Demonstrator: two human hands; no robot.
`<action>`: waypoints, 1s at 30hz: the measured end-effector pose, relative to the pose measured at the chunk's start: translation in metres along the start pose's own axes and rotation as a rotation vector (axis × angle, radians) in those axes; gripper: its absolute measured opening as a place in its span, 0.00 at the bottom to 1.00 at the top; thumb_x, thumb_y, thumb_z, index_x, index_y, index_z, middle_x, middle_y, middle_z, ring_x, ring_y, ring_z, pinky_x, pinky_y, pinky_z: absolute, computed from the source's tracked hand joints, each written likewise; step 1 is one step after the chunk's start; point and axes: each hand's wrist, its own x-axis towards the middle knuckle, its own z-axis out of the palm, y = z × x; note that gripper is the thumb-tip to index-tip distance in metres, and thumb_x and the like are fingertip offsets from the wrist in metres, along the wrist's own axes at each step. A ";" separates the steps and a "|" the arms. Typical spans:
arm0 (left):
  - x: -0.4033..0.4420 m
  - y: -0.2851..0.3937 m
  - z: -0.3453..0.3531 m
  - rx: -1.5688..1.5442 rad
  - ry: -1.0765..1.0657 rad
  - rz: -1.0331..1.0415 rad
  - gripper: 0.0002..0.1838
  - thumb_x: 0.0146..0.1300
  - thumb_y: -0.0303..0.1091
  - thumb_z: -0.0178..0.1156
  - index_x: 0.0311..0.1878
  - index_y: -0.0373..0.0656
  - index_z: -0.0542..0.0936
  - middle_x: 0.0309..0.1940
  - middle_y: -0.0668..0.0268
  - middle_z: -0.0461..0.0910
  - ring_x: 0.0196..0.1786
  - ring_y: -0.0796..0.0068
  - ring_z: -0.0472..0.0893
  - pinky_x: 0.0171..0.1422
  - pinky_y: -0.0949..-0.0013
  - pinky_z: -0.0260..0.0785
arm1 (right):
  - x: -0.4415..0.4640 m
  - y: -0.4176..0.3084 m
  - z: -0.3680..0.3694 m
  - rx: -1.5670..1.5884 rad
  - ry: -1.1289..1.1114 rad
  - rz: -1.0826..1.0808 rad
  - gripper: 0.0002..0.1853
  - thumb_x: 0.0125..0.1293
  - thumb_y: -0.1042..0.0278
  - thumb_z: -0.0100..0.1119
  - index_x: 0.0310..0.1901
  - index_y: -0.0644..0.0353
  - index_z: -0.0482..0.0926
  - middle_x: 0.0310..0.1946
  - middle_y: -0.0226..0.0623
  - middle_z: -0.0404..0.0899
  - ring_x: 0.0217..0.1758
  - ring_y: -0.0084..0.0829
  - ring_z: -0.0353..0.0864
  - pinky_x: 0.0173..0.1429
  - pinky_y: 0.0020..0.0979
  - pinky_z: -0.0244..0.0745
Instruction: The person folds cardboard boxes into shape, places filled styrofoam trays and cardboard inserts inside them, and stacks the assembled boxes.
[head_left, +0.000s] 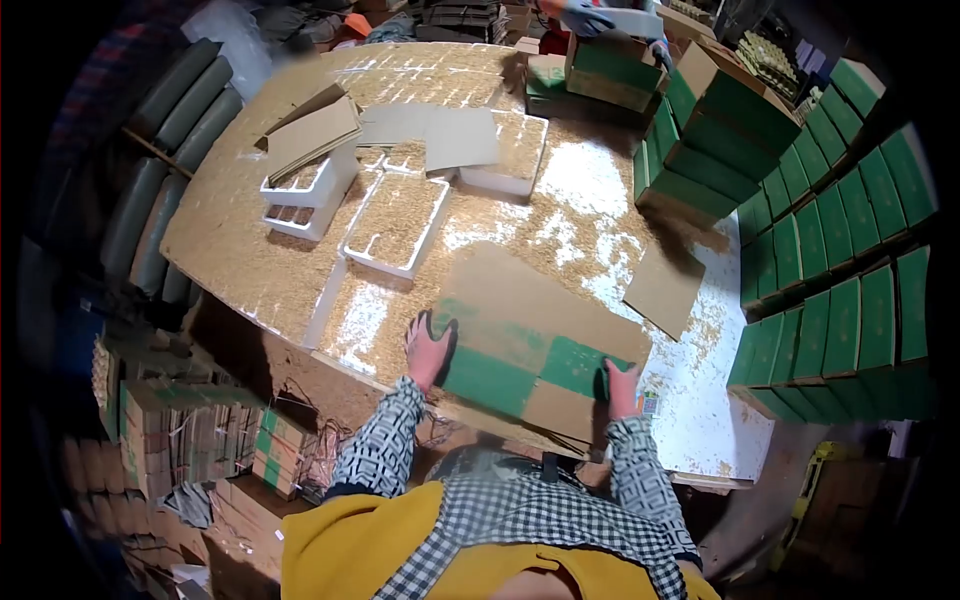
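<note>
A flattened cardboard box (pixel 530 330), brown with green patches, lies at the near edge of the table in front of me. My left hand (pixel 430 350), in a pink glove with dark fingertips, grips its left edge. On the opposite edge, my right hand (pixel 621 388) holds the cardboard in the same kind of glove, thumb on top. The undersides of both grips are hidden. Beyond the cardboard stands a white foam tray (pixel 398 222) filled with tan grain-like material. A loose brown cardboard sheet (pixel 665 287) lies to the right.
Loose husks cover much of the table (pixel 230 230). Two stacked foam trays (pixel 312 192) carry cardboard pieces (pixel 315 135). Green-and-brown boxes (pixel 720 125) stand at the right, beside long stacks of green boxes (pixel 830 240). Another person's gloved hand (pixel 585 18) is at the back.
</note>
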 end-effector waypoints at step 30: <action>-0.070 0.198 -0.114 -0.192 -0.503 0.920 0.37 0.42 0.52 0.75 0.56 0.47 0.76 0.73 0.51 0.55 0.74 0.51 0.57 0.76 0.53 0.51 | -0.006 -0.169 -0.150 0.738 -0.179 -0.685 0.36 0.56 0.78 0.57 0.68 0.64 0.59 0.62 0.41 0.65 0.62 0.34 0.67 0.68 0.32 0.63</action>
